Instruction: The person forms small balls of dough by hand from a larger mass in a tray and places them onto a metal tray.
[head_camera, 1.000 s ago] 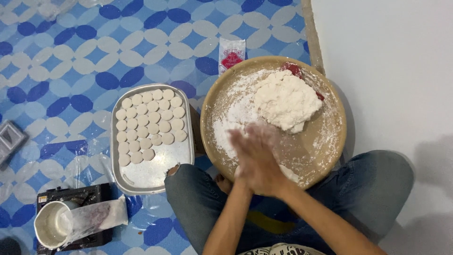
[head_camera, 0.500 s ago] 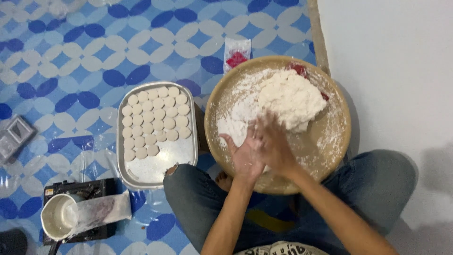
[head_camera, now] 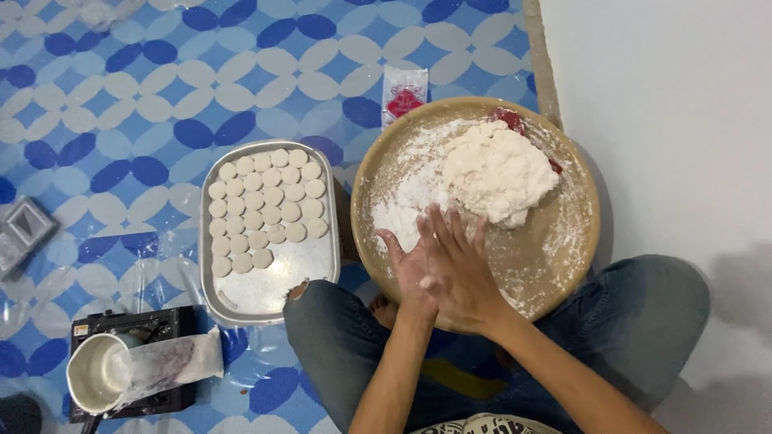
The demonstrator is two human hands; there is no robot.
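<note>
My right hand [head_camera: 457,269] lies palm-down over my left hand [head_camera: 407,261], pressed together above the near part of a large round wooden tray [head_camera: 577,241]. Whether anything sits between the palms is hidden. A big lump of white dough [head_camera: 498,173] rests in the tray just beyond my fingertips, with loose flour [head_camera: 402,205] spread to its left. A steel rectangular tray [head_camera: 289,269] to the left holds several rows of small flat dough discs [head_camera: 261,205].
I sit cross-legged in jeans on a blue and white patterned mat [head_camera: 129,104]. A small red and white packet [head_camera: 404,92] lies beyond the wooden tray. A pot with a plastic bag on a small black stove [head_camera: 121,366] is at lower left. A white wall [head_camera: 667,120] is on the right.
My pressed-together hands have slid forward and rubbed across each other, ending closer to the dough lump. The view has shifted slightly.
</note>
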